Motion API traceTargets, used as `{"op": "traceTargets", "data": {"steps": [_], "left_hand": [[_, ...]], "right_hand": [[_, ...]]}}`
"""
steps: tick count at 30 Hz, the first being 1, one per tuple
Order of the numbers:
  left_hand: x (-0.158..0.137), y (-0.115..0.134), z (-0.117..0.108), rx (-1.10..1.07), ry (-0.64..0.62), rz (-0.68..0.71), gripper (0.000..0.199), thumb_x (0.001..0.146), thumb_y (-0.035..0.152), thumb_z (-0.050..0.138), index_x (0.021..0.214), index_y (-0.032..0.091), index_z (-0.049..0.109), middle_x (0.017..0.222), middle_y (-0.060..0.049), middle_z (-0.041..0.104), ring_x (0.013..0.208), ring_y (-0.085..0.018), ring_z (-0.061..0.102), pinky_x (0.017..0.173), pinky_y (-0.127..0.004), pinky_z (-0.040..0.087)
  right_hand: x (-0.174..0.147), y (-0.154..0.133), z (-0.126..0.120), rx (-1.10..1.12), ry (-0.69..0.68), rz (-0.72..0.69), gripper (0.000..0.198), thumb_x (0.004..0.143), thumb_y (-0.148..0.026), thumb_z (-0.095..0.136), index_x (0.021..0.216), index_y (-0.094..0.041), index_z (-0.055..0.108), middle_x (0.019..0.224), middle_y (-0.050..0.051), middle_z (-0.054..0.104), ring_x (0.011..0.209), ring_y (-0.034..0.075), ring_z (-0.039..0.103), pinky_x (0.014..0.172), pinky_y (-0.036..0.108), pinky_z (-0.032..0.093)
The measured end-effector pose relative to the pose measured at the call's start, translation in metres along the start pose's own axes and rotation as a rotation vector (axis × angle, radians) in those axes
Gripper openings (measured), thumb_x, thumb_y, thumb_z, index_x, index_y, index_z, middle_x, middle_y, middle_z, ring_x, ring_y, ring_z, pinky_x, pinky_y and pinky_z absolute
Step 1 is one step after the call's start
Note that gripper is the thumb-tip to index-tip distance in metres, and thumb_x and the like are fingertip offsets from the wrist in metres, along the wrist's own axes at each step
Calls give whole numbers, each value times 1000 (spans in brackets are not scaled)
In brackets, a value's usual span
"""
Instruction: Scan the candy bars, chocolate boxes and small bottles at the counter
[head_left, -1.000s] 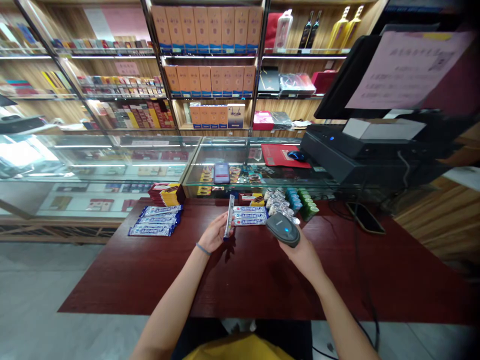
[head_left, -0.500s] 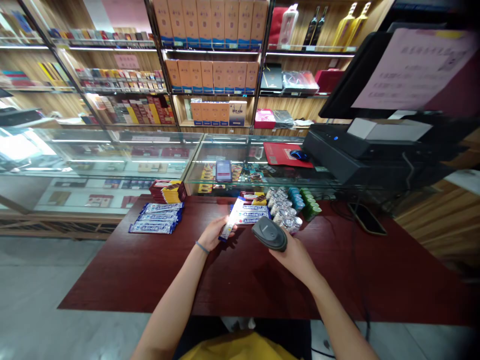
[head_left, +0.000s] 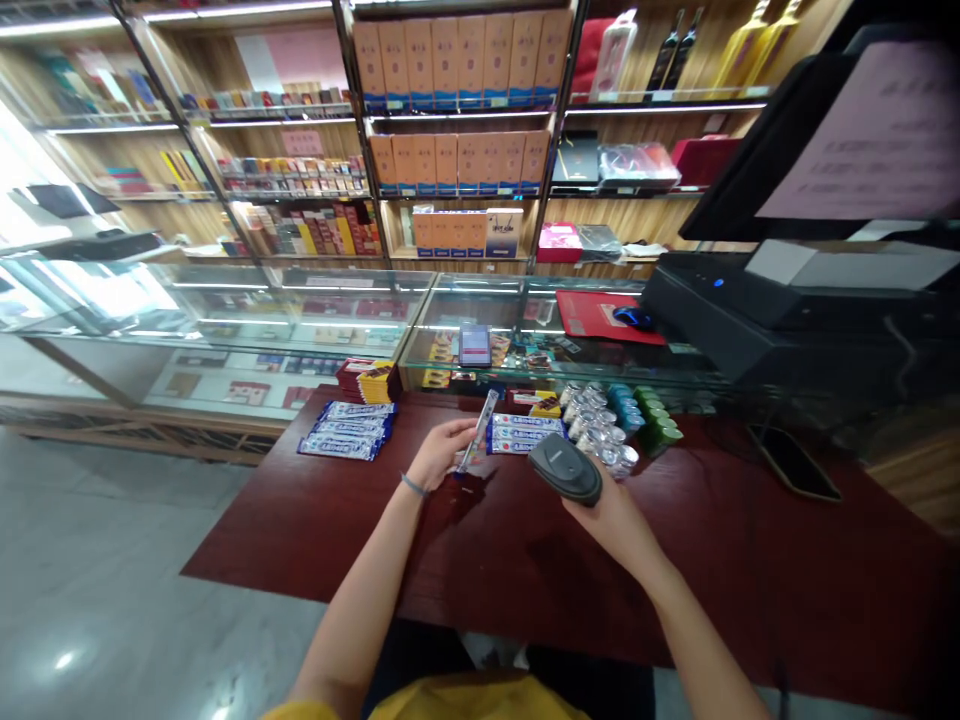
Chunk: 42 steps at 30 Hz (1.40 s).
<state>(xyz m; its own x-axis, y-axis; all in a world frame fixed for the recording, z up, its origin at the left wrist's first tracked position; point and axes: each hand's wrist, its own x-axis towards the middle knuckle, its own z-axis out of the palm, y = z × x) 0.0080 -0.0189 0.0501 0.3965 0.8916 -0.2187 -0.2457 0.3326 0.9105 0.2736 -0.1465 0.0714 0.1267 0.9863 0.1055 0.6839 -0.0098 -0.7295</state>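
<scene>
My left hand (head_left: 444,452) grips a slim wrapped snack bar (head_left: 478,432), turned nearly edge-on above the dark red table. A black handheld barcode scanner (head_left: 564,468) is in my right hand (head_left: 611,515), its head pointing left toward the bar; its handle is hidden in my fingers. Just past the held bar lies a row of blue-and-white wrapped bars (head_left: 525,434). To the left of my left hand is a fanned pile of the same blue-and-white bars (head_left: 349,430).
Silver-topped cans (head_left: 600,425), blue cans (head_left: 622,405) and green cans (head_left: 658,420) stand right of the bars. Yellow-and-red packs (head_left: 375,380) sit at the table's back left. A phone (head_left: 795,462) lies at the right, and a glass display counter (head_left: 315,310) runs behind.
The bar in my left hand has turned from showing its broad face to nearly edge-on. My view has shifted left, so the scene sits farther right. The scanner stays in my right hand.
</scene>
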Motion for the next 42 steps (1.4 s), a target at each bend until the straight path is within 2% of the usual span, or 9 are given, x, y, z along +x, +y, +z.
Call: {"op": "traceTargets", "data": {"steps": [4, 10, 14, 18, 22, 30, 37, 42], "left_hand": [[-13, 20, -39, 403, 146, 236, 41, 78, 35, 81, 114, 17, 74, 100, -9, 77, 87, -21, 72, 79, -29, 57], [-54, 43, -133, 1089, 352, 536, 30, 91, 35, 64, 116, 23, 73, 118, -9, 73, 111, -26, 67, 100, -40, 51], [-75, 54, -190, 1402, 360, 546, 33, 97, 37, 53, 124, 26, 69, 125, -7, 70, 113, -25, 66, 99, -37, 51], [-71, 65, -227, 1604, 341, 541, 33, 99, 32, 50, 125, 27, 69, 128, -8, 69, 114, -24, 65, 102, -37, 50], [-49, 70, -240, 1689, 273, 535, 31, 96, 24, 55, 121, 28, 71, 128, -6, 68, 116, -21, 64, 105, -35, 48], [-19, 70, -236, 1668, 277, 515, 32, 93, 19, 56, 121, 26, 71, 125, -8, 69, 114, -20, 64, 104, -34, 48], [-10, 62, -244, 1669, 300, 549, 35, 93, 16, 54, 123, 22, 70, 125, -11, 68, 115, -22, 62, 106, -39, 48], [-11, 60, -244, 1666, 311, 565, 35, 97, 21, 50, 128, 21, 67, 127, -12, 67, 117, -23, 61, 106, -40, 48]], "right_hand": [[7, -4, 10, 24, -23, -49, 44, 76, -32, 64, 118, -26, 52, 106, 10, 75, 106, 33, 71, 89, 41, 54], [16, -8, 31, 48, -40, -93, 46, 78, -34, 62, 122, -26, 53, 102, 9, 76, 105, 31, 72, 88, 40, 54], [21, -7, 43, 30, -68, -97, 50, 78, -36, 62, 126, -26, 51, 98, 8, 77, 104, 32, 72, 87, 41, 54], [24, -10, 54, 6, -59, -82, 52, 79, -38, 63, 128, -27, 50, 97, 8, 78, 102, 33, 73, 85, 41, 55], [23, -20, 64, -22, -46, -87, 48, 78, -38, 64, 123, -30, 52, 93, 6, 78, 96, 34, 75, 79, 39, 55], [22, -31, 75, -55, -31, -53, 45, 78, -42, 59, 121, -31, 52, 90, 5, 78, 92, 35, 75, 75, 39, 54], [25, -34, 73, -1, -59, -43, 48, 79, -42, 59, 124, -29, 51, 93, 6, 78, 96, 35, 75, 80, 40, 54], [27, -31, 70, 13, -75, -41, 51, 78, -40, 62, 127, -29, 50, 95, 7, 78, 96, 35, 74, 79, 40, 54]]}}
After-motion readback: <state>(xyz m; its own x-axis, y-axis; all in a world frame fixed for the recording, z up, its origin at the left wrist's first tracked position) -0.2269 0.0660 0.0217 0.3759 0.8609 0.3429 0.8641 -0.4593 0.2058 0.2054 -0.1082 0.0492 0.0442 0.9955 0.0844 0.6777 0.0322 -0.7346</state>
